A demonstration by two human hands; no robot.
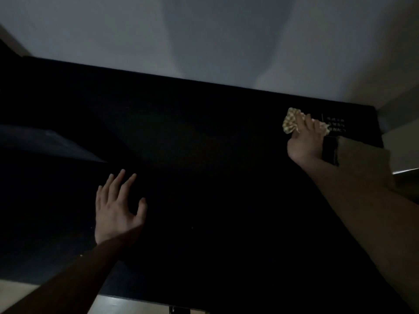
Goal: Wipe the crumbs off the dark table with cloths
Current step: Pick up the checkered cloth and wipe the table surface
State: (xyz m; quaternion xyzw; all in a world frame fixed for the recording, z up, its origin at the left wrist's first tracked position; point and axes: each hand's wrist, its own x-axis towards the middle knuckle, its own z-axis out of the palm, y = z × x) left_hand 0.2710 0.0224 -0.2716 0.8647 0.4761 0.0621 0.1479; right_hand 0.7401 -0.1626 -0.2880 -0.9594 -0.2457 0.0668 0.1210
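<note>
Right fingers [305, 125] around cloth [289, 121] (bunched)

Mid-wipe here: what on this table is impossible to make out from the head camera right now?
- Crumbs: the dark table is too dim in the head view to show any.
- Checked cloth: partly covered by the right hand.
- Pale markings at the far right: too small and blurred to read.
- Second cloth: none seen; left hand is open and holds nothing.

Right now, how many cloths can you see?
1. A checkered cloth sits under the right hand at the dark table's far right corner. Darkness may hide another.
</note>
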